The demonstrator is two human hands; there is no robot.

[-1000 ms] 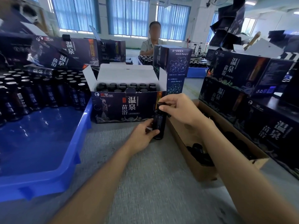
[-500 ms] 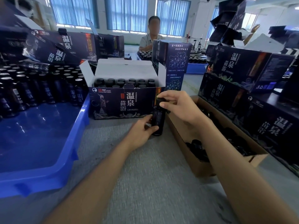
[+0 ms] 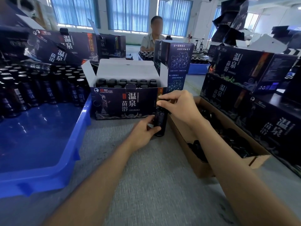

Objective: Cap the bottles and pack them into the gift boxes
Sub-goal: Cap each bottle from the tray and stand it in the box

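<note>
The bottle stands upright on the grey surface, its long axis vertical, base down and neck pointing straight up. It sits just in front of the right front corner of the open gift box, in the narrow gap between that box and the cardboard box to its right.

The left hand grasps the lower body of the bottle, thumb and fingers wrapped round it near the base. The right hand comes over from above, and its fingers and thumb pinch the dark cap at the bottle's top.

The gift box has its flaps raised, and rows of capped bottles fill it. On the left, the rim of the blue tray lies near the gift box; more bottles stand at the tray's far end. Stacked gift boxes wall in the right side. Open room lies toward the person, on the bare surface between the two forearms.
</note>
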